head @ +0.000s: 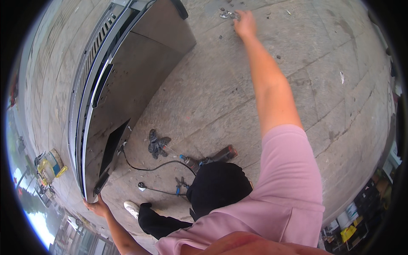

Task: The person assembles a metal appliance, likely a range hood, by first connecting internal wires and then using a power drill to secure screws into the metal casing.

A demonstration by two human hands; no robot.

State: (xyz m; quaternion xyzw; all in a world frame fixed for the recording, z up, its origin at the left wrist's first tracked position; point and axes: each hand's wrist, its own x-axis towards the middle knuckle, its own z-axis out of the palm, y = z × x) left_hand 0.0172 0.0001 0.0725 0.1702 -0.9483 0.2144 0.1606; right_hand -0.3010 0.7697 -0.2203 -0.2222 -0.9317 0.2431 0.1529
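Note:
A large grey metal appliance cabinet point(137, 76) with a slotted side stands on the concrete floor to my left. My left hand point(98, 207) grips its near lower corner, with the thumb and fingers on either side of the edge. My right arm stretches far forward. At its end, my right hand point(246, 25) reaches down to the floor beside several small metal parts point(224, 15). Its fingertips are at these pieces, but whether one is pinched cannot be made out. A black power cord point(149, 169) runs from the cabinet toward my knee.
Near my knee lie a cordless power tool point(220, 156) with a long bit, blue-handled pliers point(179, 188), a crumpled dark glove point(156, 143) and a plug point(141, 185). Bags point(47, 167) sit beyond the cabinet at left. Loaded shelving point(353, 220) stands at lower right.

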